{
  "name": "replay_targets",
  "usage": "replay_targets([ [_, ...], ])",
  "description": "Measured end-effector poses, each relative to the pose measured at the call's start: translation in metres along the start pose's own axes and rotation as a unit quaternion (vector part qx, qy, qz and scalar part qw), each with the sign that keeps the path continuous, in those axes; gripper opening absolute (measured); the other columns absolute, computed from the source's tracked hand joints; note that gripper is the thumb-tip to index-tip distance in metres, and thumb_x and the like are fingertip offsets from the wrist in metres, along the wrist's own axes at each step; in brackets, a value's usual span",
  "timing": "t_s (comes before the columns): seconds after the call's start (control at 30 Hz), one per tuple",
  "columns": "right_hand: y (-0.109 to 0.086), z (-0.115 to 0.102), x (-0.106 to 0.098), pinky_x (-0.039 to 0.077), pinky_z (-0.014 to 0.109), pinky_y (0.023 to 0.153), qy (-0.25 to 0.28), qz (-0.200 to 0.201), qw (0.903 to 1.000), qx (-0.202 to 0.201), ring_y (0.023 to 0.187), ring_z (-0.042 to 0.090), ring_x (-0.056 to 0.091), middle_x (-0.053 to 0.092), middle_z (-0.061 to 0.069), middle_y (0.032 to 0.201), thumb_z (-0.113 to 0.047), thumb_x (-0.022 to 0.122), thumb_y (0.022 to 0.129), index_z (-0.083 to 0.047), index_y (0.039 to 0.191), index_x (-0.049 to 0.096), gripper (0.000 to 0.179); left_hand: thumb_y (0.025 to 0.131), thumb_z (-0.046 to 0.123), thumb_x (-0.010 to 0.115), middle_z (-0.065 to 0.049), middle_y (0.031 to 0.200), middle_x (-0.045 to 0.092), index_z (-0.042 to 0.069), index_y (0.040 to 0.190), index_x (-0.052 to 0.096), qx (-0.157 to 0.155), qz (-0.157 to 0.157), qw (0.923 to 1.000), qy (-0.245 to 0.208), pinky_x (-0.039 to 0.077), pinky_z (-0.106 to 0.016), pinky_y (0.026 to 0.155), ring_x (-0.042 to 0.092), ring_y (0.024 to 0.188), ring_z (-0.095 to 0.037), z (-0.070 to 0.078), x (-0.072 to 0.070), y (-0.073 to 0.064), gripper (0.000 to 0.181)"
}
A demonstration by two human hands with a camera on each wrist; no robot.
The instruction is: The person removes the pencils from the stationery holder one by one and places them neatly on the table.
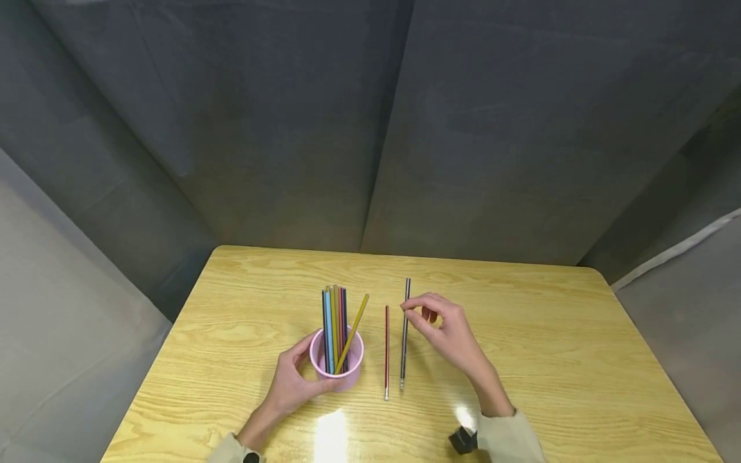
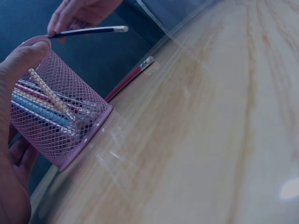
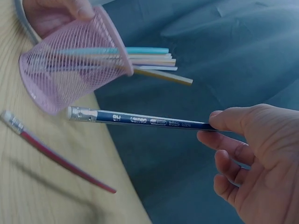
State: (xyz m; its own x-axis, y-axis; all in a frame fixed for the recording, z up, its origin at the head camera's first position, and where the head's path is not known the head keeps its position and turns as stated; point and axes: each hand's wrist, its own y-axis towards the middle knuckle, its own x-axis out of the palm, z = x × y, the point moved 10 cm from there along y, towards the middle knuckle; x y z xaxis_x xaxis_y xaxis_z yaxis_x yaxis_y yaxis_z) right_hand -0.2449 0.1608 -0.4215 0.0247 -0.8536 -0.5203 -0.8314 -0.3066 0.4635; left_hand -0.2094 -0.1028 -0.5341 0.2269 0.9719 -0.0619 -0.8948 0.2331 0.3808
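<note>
Pencils [image 1: 335,328] in pink mesh cup [image 1: 350,382], left hand [image 1: 289,384] gripping cup, right hand [image 1: 447,329] pinching blue pencil [image 3: 140,120]

Right hand [image 3: 266,154]: one slim dark blue pencil [image 3: 140,120], white lettering, silver ferrule, white eraser, pinched between thumb and fingers near its other end. Left hand [image 3: 51,16]: one round pink mesh cup [image 3: 60,81], thumb at the rim; contents, several pencils, including one light blue pencil [image 3: 147,50] and one yellow pencil [image 3: 163,76]. Light wood-grained desk [image 3: 23,205]: one red pencil [image 3: 63,159], white eraser, opposite end toward the visible edge.
</note>
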Motion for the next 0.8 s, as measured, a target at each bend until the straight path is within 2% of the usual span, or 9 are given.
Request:
replay_targets([
  [0.23, -0.005, 0.035, 0.015, 0.049, 0.028, 0.063, 0.011, -0.026, 0.9985, 0.046, 0.073, 0.019, 0.056, 0.076, 0.005, 0.100, -0.007, 0.073, 0.098, -0.017, 0.109, 0.077, 0.016, 0.066, -0.003, 0.094, -0.024, 0.144, 0.060, -0.003, 0.147, 0.053, -0.006, 0.002, 1.0000, -0.001, 0.045, -0.027, 0.116, 0.061, 0.131, -0.017, -0.001, 0.000, 0.000, 0.091],
  [0.37, -0.009, 0.054, 0.024, 0.049, 0.029, 0.063, 0.017, -0.044, 0.9957, 0.079, 0.072, 0.022, 0.055, 0.076, 0.002, 0.099, -0.011, 0.072, 0.100, -0.017, 0.110, 0.077, 0.014, 0.066, -0.003, 0.095, -0.023, 0.145, 0.060, -0.004, 0.147, 0.053, -0.017, 0.005, 0.9998, -0.006, 0.044, -0.027, 0.116, 0.060, 0.132, -0.016, -0.002, 0.001, 0.000, 0.091],
  [0.5, -0.012, 0.066, 0.031, 0.047, 0.028, 0.062, 0.021, -0.053, 0.9932, 0.101, 0.072, 0.022, 0.054, 0.075, 0.001, 0.096, -0.012, 0.070, 0.101, -0.016, 0.111, 0.077, 0.013, 0.065, -0.004, 0.095, -0.024, 0.145, 0.059, -0.004, 0.147, 0.053, -0.016, 0.007, 0.9998, -0.007, 0.044, -0.027, 0.116, 0.060, 0.132, -0.016, -0.002, 0.000, 0.000, 0.092],
  [0.67, -0.014, 0.076, 0.039, 0.045, 0.023, 0.058, 0.027, -0.067, 0.9893, 0.127, 0.070, 0.017, 0.053, 0.073, 0.000, 0.094, -0.010, 0.069, 0.101, -0.009, 0.114, 0.076, 0.015, 0.065, -0.002, 0.095, -0.022, 0.144, 0.061, -0.002, 0.147, 0.054, -0.013, 0.008, 0.9999, 0.000, 0.045, -0.027, 0.116, 0.061, 0.131, -0.016, -0.002, -0.001, 0.000, 0.092],
  [0.8, -0.017, 0.083, 0.046, 0.044, 0.021, 0.056, 0.023, -0.077, 0.9881, 0.131, 0.068, 0.013, 0.053, 0.071, 0.001, 0.088, -0.006, 0.069, 0.100, -0.004, 0.114, 0.076, 0.016, 0.065, -0.001, 0.096, -0.020, 0.144, 0.062, 0.000, 0.147, 0.054, -0.013, 0.006, 0.9999, 0.000, 0.045, -0.027, 0.116, 0.061, 0.131, -0.016, -0.003, -0.001, 0.000, 0.092],
])
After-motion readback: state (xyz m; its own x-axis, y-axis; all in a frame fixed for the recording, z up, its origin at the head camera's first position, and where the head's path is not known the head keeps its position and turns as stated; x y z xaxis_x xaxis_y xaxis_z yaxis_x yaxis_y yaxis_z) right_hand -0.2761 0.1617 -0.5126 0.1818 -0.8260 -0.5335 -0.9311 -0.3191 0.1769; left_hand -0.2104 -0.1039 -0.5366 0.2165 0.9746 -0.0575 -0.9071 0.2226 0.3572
